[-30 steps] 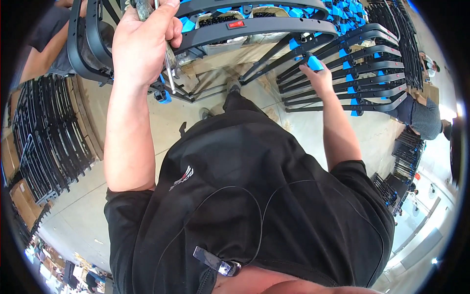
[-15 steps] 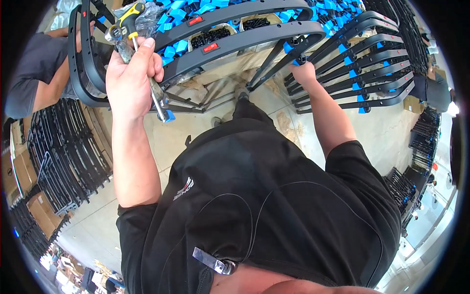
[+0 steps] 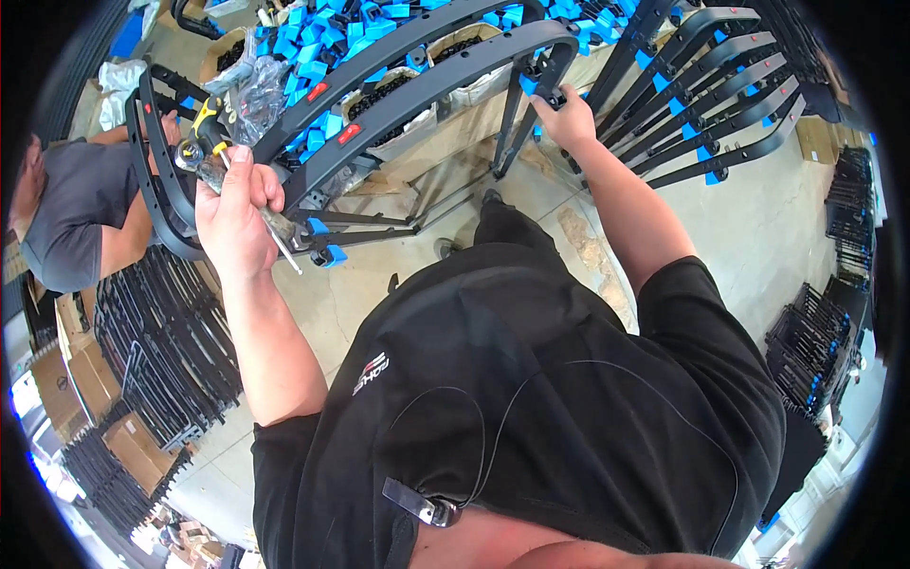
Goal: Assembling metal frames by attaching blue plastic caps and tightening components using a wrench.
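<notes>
My left hand (image 3: 237, 213) is closed round two tools at once: a screwdriver (image 3: 207, 119) with a yellow and black handle, and a ratchet wrench (image 3: 190, 155) with a round metal head. The screwdriver's thin shaft comes out below the palm. Under the tools, small blue plastic pieces (image 3: 332, 255) sit on the ends of black tubes. With my right hand (image 3: 566, 119) I grip the nearer curved black metal frame (image 3: 436, 90) just below its right bend, beside a blue piece. This frame carries a red label (image 3: 350, 134). A second black frame (image 3: 379, 57) runs parallel behind it.
Behind the frames lie a heap of blue plastic pieces (image 3: 318, 47) and bins of small black parts (image 3: 384, 100). More black frames (image 3: 720, 95) stand in a row at right. A co-worker (image 3: 81, 204) is at left, near stacked black tubing (image 3: 171, 332) and cardboard boxes (image 3: 137, 446).
The view has shifted, and the frames sit further left in it. My right hand has moved up and left, closer to the frame's bend. My left hand still holds both tools, a little lower.
</notes>
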`<state>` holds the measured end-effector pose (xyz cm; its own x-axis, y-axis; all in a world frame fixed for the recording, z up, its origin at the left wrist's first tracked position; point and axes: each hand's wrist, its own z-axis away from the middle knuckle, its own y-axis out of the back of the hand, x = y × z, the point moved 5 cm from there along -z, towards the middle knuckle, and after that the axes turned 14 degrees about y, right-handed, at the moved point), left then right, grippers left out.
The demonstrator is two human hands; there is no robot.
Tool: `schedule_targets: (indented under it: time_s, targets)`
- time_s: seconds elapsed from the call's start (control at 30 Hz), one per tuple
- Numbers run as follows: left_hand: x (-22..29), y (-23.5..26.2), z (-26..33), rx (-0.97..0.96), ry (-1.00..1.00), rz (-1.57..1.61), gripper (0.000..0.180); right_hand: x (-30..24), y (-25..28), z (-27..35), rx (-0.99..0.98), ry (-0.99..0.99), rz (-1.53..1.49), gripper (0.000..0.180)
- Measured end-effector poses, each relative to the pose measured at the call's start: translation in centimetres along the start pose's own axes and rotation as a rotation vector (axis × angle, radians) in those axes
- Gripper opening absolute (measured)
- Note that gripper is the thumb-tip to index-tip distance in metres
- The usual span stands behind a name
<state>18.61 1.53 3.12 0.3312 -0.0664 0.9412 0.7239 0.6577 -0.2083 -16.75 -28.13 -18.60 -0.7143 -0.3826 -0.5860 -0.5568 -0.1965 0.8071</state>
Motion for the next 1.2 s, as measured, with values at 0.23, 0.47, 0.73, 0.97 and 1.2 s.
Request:
schedule_targets:
  time_s: [0.23,0.47,0.73,0.97,1.2]
  targets:
    - [0.1,-0.6,0.8,0.079,-0.015,-0.027,0.009,-3.8,4.2,-1.6,-0.727,0.034,0.306,0.046]
    - [-0.4,-3.1,3.6,0.216,-0.256,-0.102,0.016,0.4,2.6,-0.4,-0.292,0.086,0.034,0.055]
    - [-10.6,-18.1,7.3,0.097,-0.151,-0.325,0.006,4.1,1.8,0.1,-0.524,0.161,-0.582,0.06]
    - [-14.3,-26.0,6.9,0.024,-0.008,-0.308,0.003,2.8,3.2,0.6,-0.625,-0.075,-1.01,0.047]
    - [-12.2,-26.5,5.2,0.228,-0.151,-0.536,0.003,1.3,4.5,3.0,-0.521,-0.471,-1.285,0.03]
